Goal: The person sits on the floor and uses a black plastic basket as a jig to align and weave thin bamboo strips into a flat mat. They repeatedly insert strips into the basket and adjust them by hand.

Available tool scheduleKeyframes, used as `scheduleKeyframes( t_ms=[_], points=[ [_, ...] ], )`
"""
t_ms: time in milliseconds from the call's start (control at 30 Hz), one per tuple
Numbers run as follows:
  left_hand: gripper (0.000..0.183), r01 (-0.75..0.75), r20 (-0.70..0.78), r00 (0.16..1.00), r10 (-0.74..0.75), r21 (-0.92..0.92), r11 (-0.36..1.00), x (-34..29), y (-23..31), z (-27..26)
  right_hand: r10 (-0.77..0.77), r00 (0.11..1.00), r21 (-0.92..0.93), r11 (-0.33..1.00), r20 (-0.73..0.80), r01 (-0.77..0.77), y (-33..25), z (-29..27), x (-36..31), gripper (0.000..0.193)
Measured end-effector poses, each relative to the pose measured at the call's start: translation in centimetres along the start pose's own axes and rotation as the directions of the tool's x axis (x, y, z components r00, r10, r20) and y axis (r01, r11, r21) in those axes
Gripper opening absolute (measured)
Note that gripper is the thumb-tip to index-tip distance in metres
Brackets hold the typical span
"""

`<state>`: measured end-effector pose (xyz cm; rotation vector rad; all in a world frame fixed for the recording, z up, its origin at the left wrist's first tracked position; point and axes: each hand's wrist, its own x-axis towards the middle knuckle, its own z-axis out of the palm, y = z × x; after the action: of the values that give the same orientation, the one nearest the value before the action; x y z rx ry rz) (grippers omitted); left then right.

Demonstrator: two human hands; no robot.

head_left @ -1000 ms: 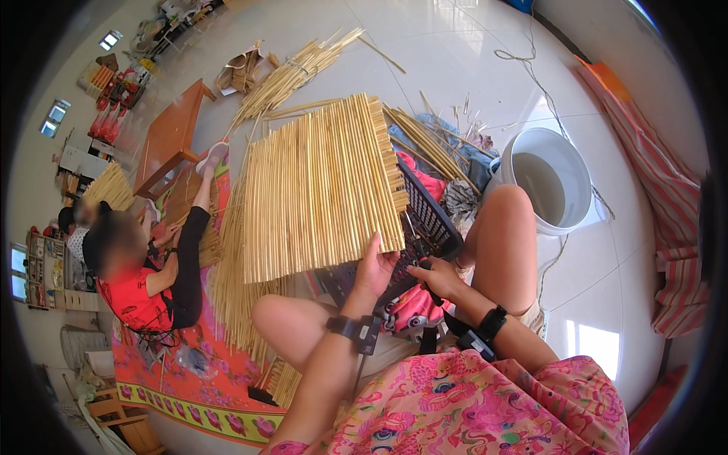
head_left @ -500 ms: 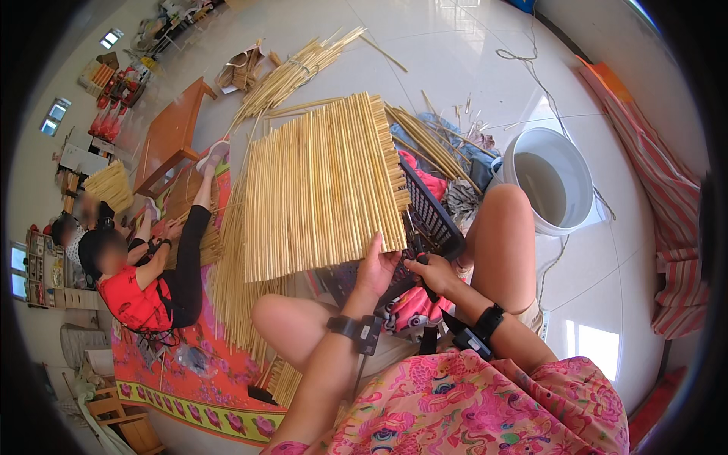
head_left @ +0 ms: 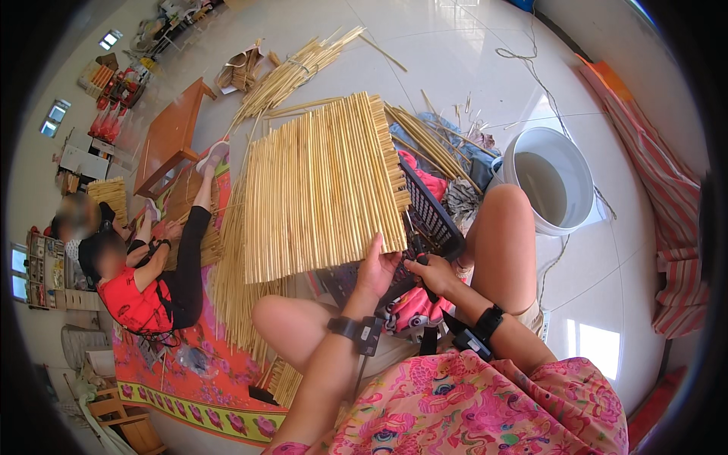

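A mat of yellow straw-like stalks (head_left: 318,189), laid side by side, slopes across my lap with its cut ends uneven on the right. My left hand (head_left: 377,267) grips its near right corner, thumb on top and fingers beneath. Just right of that corner, my right hand (head_left: 436,274) is closed round a black-handled hand tool (head_left: 422,259). A thin metal part shows beyond the handles; whether it is pliers or cutters I cannot make out. Under the mat's edge and my hands sits a dark plastic basket (head_left: 446,227) with pink cloth (head_left: 415,309) by it.
Loose stalks (head_left: 227,303) lie left of the mat, and a tied bundle (head_left: 292,72) lies beyond it. A white bucket (head_left: 580,193) holding liquid stands right of my knee. Co-workers sit at left, one in a red top (head_left: 136,299), near a low wooden table (head_left: 173,129).
The tool's handles have shifted slightly in my right hand. My left hand and the mat stay almost still. At far left, a co-worker's head and the mat near it have moved.
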<state>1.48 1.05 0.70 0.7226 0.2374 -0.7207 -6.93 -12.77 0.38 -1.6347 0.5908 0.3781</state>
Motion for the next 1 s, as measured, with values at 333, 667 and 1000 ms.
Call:
scheduleKeyframes(
  t_ms=[333, 667, 1000],
  points=[
    [0.032, -0.001, 0.001, 1.000, 0.001, -0.004, 1.000, -0.1, 0.0, 0.2, 0.004, 1.000, 0.029, 1.000, -0.011, -0.004, -0.1, 0.0, 0.0, 0.045],
    [0.033, 0.007, 0.012, 1.000, -0.007, -0.019, 1.000, 0.0, 0.0, 0.2, 0.033, 0.999, 0.039, 0.999, 0.032, -0.034, -0.5, -0.3, -0.2, 0.031],
    [0.028, -0.001, -0.013, 1.000, 0.001, -0.008, 1.000, -0.1, -0.1, 0.2, -0.072, 0.984, -0.193, 0.980, -0.161, 0.041, -1.2, -0.3, -1.3, 0.032]
  ],
)
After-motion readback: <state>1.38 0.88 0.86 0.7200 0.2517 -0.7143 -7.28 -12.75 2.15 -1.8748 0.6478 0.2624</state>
